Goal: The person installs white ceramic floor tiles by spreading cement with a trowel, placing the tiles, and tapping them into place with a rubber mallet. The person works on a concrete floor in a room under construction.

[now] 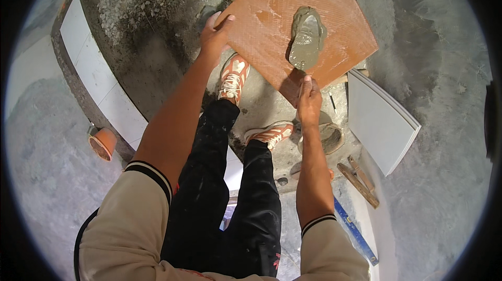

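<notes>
Tile [253, 35], flat, square and brownish red, is held out in front of the shoes [232, 78], with wet grey paste [306, 40] heaped on its face. Its left corner is gripped by the left hand [214, 36], and its near corner is gripped by the right hand [309, 100], so both hands are closed on it. The corners seem to be held like this so that the tile is kept steady and the paste is not tipped off. Whether the far edge is propped on something cannot be told. Under the tile, a rough grey floor [162, 53] is seen, with crumbly grit [123, 14] spread to the tile's left. White squares [104, 82] are laid in a strip farther left, and a clay-coloured pot [103, 144] is seen beyond them. Right of the tile, pale slabs [377, 121] are stacked beside what looks like a grey wall [439, 87]. Nearer than the tile, a round tub [342, 141], wood bits [360, 182] and a blue level [356, 231] are seen.
</notes>
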{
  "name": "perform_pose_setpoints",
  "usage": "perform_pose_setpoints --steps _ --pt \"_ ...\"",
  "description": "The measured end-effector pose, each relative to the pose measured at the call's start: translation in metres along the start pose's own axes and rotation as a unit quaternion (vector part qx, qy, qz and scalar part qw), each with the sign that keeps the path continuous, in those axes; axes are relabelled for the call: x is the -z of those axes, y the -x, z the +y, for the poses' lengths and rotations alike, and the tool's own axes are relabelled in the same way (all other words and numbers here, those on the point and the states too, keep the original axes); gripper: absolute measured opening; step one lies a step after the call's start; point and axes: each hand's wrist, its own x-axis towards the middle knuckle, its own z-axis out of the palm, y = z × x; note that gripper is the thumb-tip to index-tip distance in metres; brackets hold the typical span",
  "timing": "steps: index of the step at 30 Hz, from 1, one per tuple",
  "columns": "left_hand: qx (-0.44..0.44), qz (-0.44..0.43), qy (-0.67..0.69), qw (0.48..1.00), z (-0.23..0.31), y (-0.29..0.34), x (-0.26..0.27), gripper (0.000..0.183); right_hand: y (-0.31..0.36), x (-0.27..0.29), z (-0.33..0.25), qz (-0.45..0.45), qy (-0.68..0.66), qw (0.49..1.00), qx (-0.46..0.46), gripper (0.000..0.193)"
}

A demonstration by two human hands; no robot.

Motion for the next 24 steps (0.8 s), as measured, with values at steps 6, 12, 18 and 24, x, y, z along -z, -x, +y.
perform_pose_setpoints --steps 6,12,18,24 --pt "-0.127 -0.008 -0.037 0.991 -0.026 -0.023 0.004 0.068 0.067 0.011 0.052 0.020 0.163 0.986 0.026 0.051" --pt "-0.112 0.046 -0.094 0.988 -0.025 -0.009 -0.007 0.073 0.006 0.052 -0.008 0.114 0.334 0.917 0.185 0.047" --pt "-0.128 0.039 -0.129 0.983 -0.030 -0.020 -0.003 0.080 -0.077 0.085 0.000 0.152 0.200 0.957 0.143 0.059" --pt "-0.112 0.044 -0.097 0.988 -0.033 -0.013 -0.003 0.073 0.031 0.040 0.051 0.064 0.068 0.994 -0.052 0.065"
